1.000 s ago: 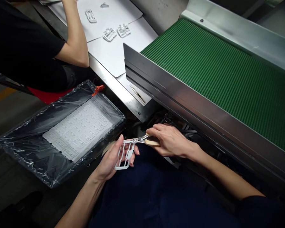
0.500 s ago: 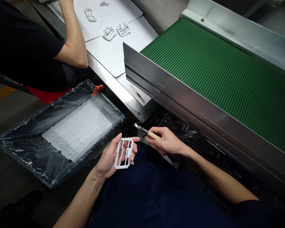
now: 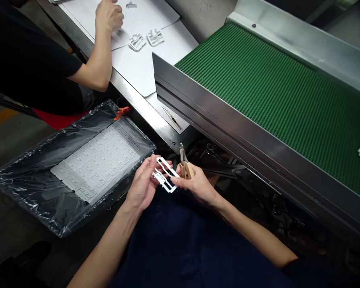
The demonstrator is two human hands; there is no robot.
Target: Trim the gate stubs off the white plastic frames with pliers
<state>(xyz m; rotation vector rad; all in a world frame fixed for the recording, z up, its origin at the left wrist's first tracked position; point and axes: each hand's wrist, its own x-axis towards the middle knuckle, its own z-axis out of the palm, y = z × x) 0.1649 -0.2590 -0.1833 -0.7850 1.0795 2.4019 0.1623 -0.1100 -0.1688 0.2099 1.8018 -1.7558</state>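
Head view. Clock positions are read around a white, open rectangular plastic frame (image 3: 164, 174), held between the two hands above dark blue clothing (image 3: 180, 236). Left hand (image 3: 141, 186), at 8 to 9 o'clock: gripping the frame by its left-hand edge. Right hand (image 3: 199, 184), at 3 to 4 o'clock: closed about the beige handles of metal nippers (image 3: 187, 168), its thumb laid on the frame's rim. The nipper tips stand clear of the frame and point towards 12 o'clock.

Handling, as judged: the step appears to be steadying the frame with both hands. It is best done with the left hand carrying the weight and the right thumb merely guiding. Pressure belongs on the rim, since the thin bars look likely to flex; the nipper tips should stay turned outward, lest they scratch the surface.

Appearance: the frame is tilted, its long sides running from 11 to 5 o'clock. Slender bars divide dark slots, and small pegs project along the edge at 8 o'clock. Any fine cut marks are too small to tell.

Surroundings: at 9 o'clock, a black tray lined with clear plastic film (image 3: 27, 188); at 2 o'clock, a green ribbed conveyor belt (image 3: 258, 92); towards 12 o'clock, two white slotted plastic parts (image 3: 155, 37) on white paper.
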